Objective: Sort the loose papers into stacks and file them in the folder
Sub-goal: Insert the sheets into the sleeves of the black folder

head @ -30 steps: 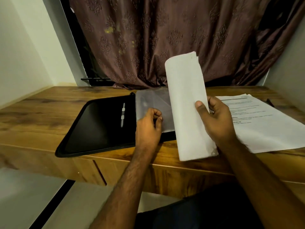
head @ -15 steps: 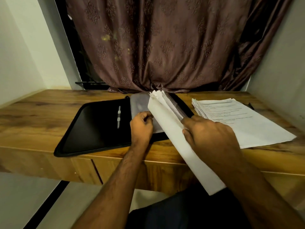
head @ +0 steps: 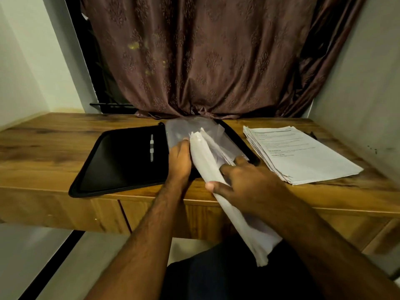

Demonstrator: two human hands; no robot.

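A black zip folder [head: 121, 161] lies open on the wooden desk, with a clear plastic sleeve [head: 184, 128] on its right half. My right hand [head: 244, 182] grips a curved bundle of white papers [head: 207, 163]; its far end sits at the sleeve's mouth and its near end hangs over the desk edge. My left hand [head: 179, 161] holds the sleeve's edge beside the bundle; its fingertips are hidden. A stack of printed papers [head: 303, 156] lies on the desk to the right.
The wooden desk [head: 43, 148] has a drawer front below its edge. A brown curtain [head: 205, 61] hangs behind it. Walls close in at left and right. A small dark object [head: 311, 135] lies behind the printed stack.
My right hand has lowered the paper bundle from upright to nearly flat and pushed its far end toward the sleeve. My left hand has stayed at the sleeve's edge.
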